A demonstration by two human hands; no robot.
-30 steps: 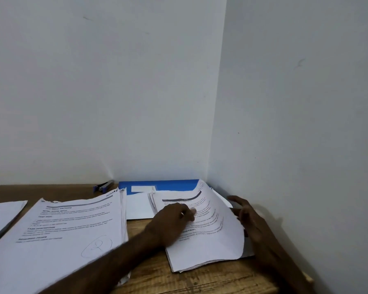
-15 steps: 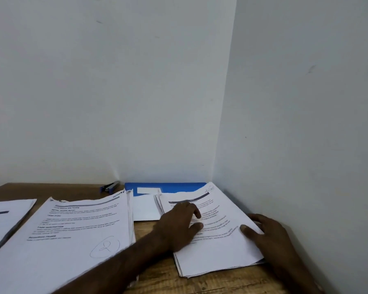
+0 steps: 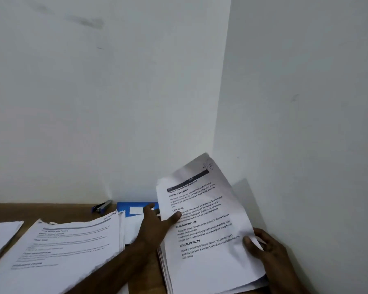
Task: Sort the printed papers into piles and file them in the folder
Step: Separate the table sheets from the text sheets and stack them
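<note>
Head view: in the lower right of the frame, a stack of printed papers (image 3: 210, 240) is tilted up, its top corner toward the wall corner. The left hand (image 3: 157, 225) pinches its left edge, thumb on the printed face. The right hand (image 3: 268, 249) grips the right edge, fingers curled behind. The blue folder (image 3: 134, 205) lies on the tabletop (image 3: 40, 211) by the back wall, with a larger pile (image 3: 68, 247) at lower left.

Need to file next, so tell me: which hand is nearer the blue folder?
Left. The left hand grips the paper sheaf at its left edge, in front of the blue folder; the right hand holds its right edge by the wall, farther off.
</note>
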